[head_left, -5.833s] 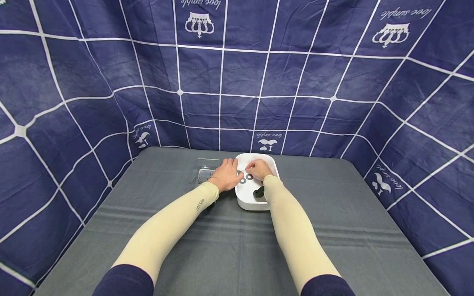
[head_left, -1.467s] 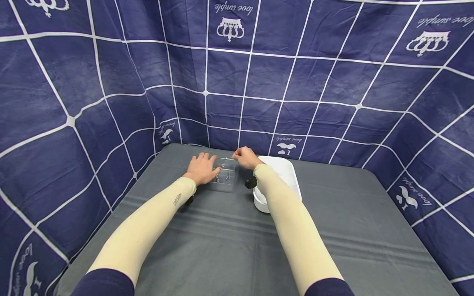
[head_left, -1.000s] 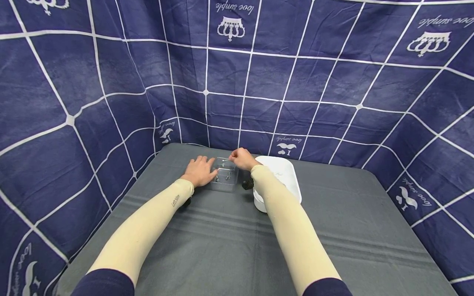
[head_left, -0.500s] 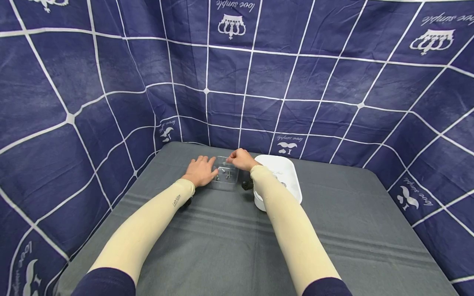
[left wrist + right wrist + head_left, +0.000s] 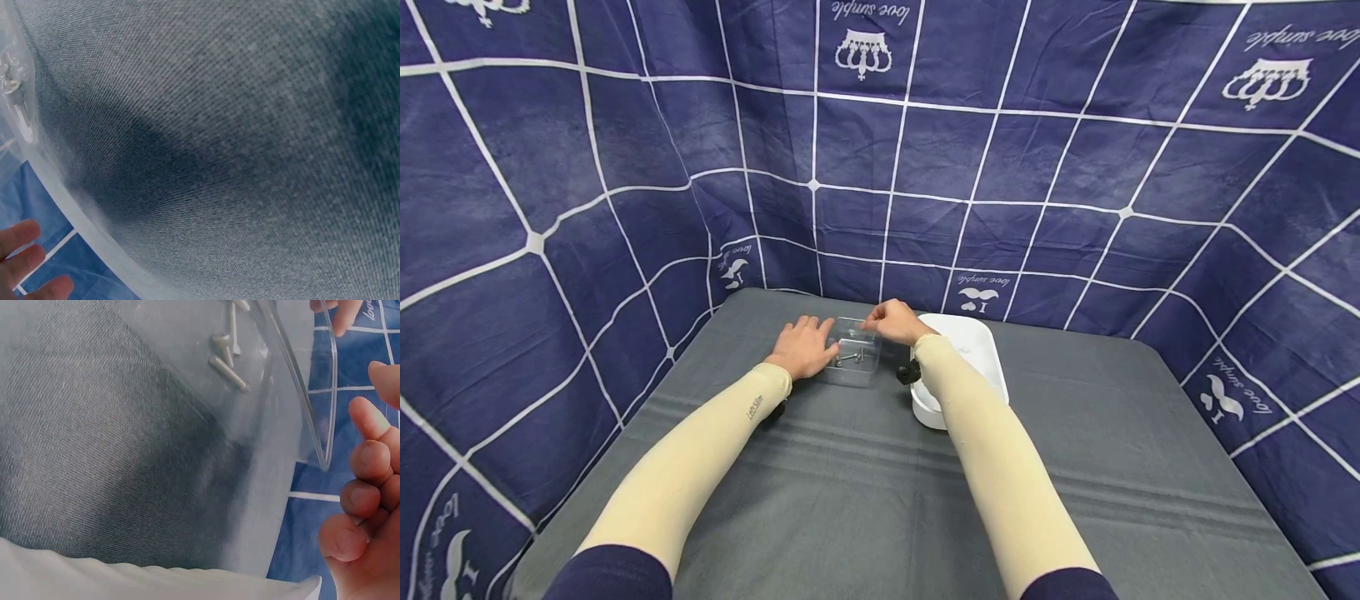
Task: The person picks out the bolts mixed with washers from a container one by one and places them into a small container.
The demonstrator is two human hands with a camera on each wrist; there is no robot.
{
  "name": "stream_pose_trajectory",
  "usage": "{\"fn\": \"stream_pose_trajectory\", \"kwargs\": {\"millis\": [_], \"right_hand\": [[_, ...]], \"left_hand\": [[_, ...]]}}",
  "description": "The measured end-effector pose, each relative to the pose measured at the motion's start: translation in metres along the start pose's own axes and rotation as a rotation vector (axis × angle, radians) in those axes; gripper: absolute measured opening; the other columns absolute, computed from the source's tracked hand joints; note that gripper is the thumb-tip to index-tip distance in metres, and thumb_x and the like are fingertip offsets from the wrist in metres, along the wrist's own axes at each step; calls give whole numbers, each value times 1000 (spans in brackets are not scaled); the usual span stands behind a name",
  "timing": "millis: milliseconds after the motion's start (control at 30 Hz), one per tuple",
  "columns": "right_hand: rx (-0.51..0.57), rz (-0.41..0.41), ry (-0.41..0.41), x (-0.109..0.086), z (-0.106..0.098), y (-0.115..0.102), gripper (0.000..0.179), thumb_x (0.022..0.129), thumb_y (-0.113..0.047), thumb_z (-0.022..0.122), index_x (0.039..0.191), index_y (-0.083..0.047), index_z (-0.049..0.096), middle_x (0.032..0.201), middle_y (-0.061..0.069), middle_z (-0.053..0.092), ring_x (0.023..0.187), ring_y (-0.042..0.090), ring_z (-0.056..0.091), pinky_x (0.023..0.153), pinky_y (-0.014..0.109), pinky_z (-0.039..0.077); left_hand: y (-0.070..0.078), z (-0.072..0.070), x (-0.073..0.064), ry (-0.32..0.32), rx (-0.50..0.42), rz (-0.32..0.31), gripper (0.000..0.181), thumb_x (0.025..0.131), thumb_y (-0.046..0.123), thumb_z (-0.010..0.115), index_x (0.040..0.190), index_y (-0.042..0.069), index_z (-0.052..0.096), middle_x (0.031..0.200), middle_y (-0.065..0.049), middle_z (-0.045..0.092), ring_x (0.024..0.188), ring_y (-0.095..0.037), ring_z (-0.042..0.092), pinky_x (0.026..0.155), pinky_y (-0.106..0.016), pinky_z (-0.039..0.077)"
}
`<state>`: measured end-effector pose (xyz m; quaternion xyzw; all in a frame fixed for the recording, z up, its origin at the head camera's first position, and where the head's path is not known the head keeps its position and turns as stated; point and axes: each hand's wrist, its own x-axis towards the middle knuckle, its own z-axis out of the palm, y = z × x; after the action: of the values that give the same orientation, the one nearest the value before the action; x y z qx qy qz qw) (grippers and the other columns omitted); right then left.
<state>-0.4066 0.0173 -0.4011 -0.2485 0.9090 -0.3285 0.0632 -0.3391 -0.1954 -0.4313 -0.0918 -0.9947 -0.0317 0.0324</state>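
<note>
My left hand (image 5: 803, 346) lies with spread fingers at the left side of a clear plastic box (image 5: 852, 380), its thumb touching the near side. Only a few left fingertips (image 5: 25, 262) enter the left wrist view. Over the box's far right part hovers my right hand (image 5: 895, 322). In the right wrist view its thumb and index finger stand apart with nothing between them, and the other fingers (image 5: 361, 499) are loosely bent. Several silver bolts (image 5: 850, 357) lie on the box floor; the right wrist view shows these bolts (image 5: 229, 374) closer.
A white tray (image 5: 931, 417) stands right of the box, partly hidden by my right forearm; its contents are mostly covered. Grey cloth (image 5: 865, 500) covers the table. A blue curtain (image 5: 1037, 167) with white lines hangs behind and at both sides.
My right hand came from the white tray to the clear box with a bolt, then let it drop inside. My left hand moved from the tray's edge to the box and stays there.
</note>
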Motion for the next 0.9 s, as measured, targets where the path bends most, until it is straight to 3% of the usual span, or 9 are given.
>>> {"fn": "stream_pose_trajectory", "kwargs": {"millis": [267,900], "right_hand": [[-23,-26,36,-1,-8,7,19,90,-30,69,87,-13,76,75,-8,65,74,10,52,66,24,41],[2,16,75,-22,-33,23,17,90,-27,70,90,-10,74,86,0,69,84,15,57,76,27,44]], "left_hand": [[-1,-4,-1,3,2,19,64,101,46,46,154,10,40,147,-21,49,140,-37,42,110,-60,37],[17,-9,11,25,8,46,62,102,46,45,152,10,44,147,-19,49,139,-36,41,110,-59,36]]}}
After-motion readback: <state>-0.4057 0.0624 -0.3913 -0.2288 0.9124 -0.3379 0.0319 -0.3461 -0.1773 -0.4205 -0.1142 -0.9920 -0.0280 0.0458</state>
